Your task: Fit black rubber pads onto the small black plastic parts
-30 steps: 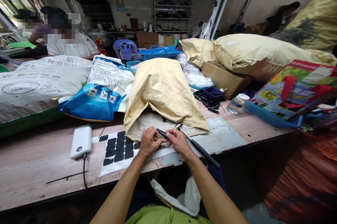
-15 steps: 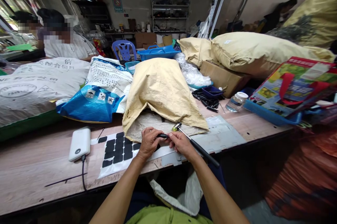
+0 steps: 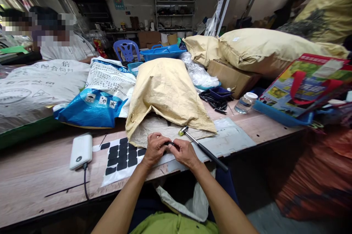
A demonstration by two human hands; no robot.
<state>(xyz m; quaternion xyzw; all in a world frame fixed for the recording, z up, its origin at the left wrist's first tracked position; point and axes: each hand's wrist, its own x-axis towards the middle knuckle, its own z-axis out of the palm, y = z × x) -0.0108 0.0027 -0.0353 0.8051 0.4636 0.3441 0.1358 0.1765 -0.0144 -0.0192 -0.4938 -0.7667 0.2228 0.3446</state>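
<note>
Between my two hands is a small black part (image 3: 168, 143), mostly covered by fingers, so its exact kind is unclear. My left hand (image 3: 155, 148) is closed round one end of it. The fingers of my right hand (image 3: 183, 151) pinch its other end. Just right of them a small hammer (image 3: 202, 148) with a yellow-tipped head and black handle rests on the table. A beige woven sack (image 3: 167, 91) lies with its mouth towards me, right behind my hands. To the left, a white sheet of black stickers (image 3: 121, 159) lies partly under the sack.
A white power bank (image 3: 81, 151) with a cable sits at left on the wooden table (image 3: 33, 175). Blue-and-white and white sacks (image 3: 41, 87) stand behind it. Rightward are loose black pieces (image 3: 217, 104), a clear jar (image 3: 246, 103) and a blue tray (image 3: 283, 113). Co-workers are in the background.
My right hand has come closer to my left, its fingers now on the black part and off the hammer's side. The whole view has shifted slightly.
</note>
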